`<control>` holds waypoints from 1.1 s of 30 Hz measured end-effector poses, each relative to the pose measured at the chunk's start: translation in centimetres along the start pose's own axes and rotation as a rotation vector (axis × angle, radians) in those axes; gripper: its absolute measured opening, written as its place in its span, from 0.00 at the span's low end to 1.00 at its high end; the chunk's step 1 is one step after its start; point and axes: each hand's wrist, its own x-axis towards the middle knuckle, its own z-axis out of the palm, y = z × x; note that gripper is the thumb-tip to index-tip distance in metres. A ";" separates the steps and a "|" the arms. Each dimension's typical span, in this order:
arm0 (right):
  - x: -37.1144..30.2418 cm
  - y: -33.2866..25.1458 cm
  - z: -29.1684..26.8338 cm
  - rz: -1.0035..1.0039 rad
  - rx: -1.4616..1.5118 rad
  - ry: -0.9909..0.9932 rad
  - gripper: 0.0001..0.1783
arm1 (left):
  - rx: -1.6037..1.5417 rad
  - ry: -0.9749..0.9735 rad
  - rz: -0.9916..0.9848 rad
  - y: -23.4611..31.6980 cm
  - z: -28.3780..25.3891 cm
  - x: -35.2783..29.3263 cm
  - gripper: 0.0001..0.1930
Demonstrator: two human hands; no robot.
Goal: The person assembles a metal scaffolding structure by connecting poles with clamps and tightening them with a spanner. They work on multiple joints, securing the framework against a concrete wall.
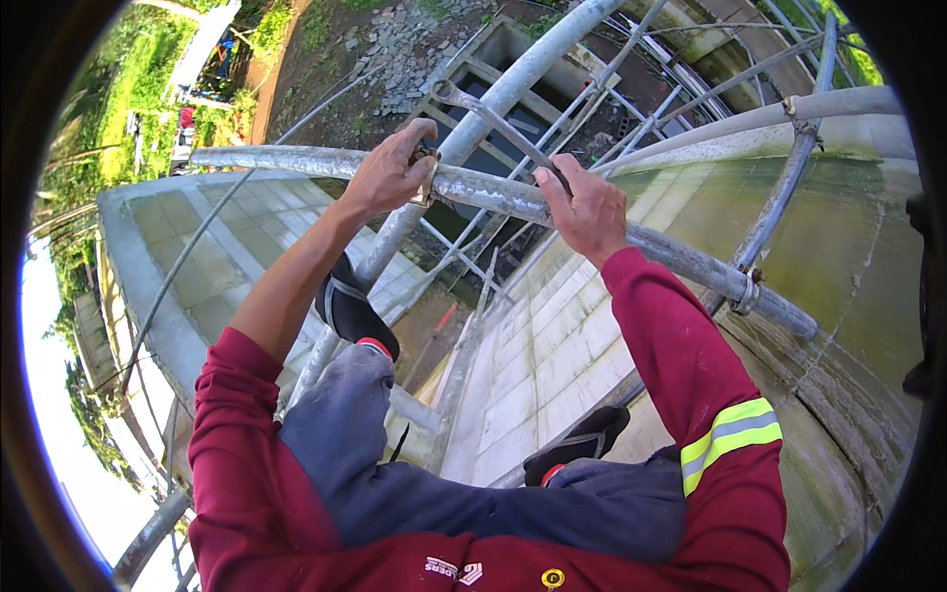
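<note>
My right hand point(587, 207) is closed on the lower end of a metal wrench point(503, 126), above a horizontal scaffold pipe point(498, 193). The wrench slants up to the left, its far end in the air near an upright pipe point(538, 64). Where the two pipes cross, a scaffold clamp point(426, 183) joins them. My left hand point(390, 170) has its fingers and thumb bent around this clamp, which partly hides it. Near the horizontal pipe's right end sits another clamp point(747, 291).
My feet in black sandals point(357, 311) rest on scaffold pipes high above the ground. Pale block walls point(533, 365) drop away below. More pipes point(779, 197) cross at the right, and a thin cable point(192, 247) runs along the left. Grey rubble point(409, 54) lies far below.
</note>
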 end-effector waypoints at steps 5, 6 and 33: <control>2.7 0.0 -3.4 -0.274 -0.270 -0.205 0.21 | -0.175 0.031 -0.018 -1.8 -1.9 -0.7 0.35; 3.7 -0.1 -3.8 -0.325 -0.301 -0.230 0.21 | -0.180 0.021 -0.038 -1.3 -2.1 -0.7 0.35; -1.0 -4.7 -6.3 -0.538 -0.552 -0.479 0.24 | 0.099 0.047 0.320 -0.6 -1.7 -0.1 0.16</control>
